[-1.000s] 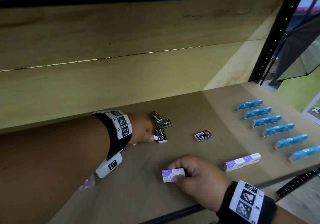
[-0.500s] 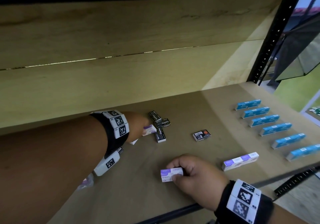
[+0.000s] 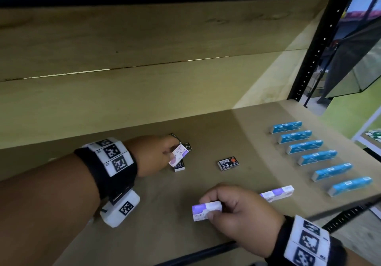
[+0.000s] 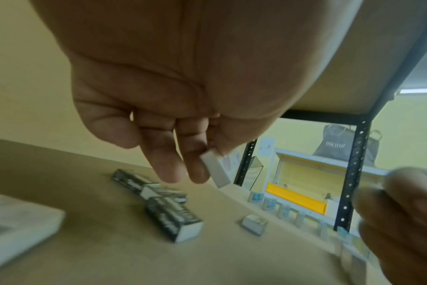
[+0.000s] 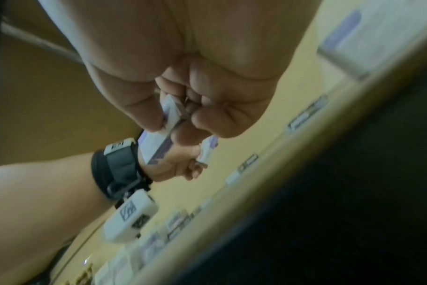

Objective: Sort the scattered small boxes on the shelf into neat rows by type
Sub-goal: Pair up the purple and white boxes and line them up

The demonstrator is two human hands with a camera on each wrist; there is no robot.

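Nearest, the right hand pinches one purple-and-white staples box above the shelf. A second purple box lies beside it. Six blue boxes form a row at right. Farther in, the left hand grips a third purple box over three clustered black boxes; a fourth black box sits apart.

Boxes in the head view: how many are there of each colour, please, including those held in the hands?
Blue boxes, in a row at the right: 6
Purple-and-white boxes: 3, one in the left hand, one in the right hand, one lying on the shelf
Black boxes: 4
Total: 13
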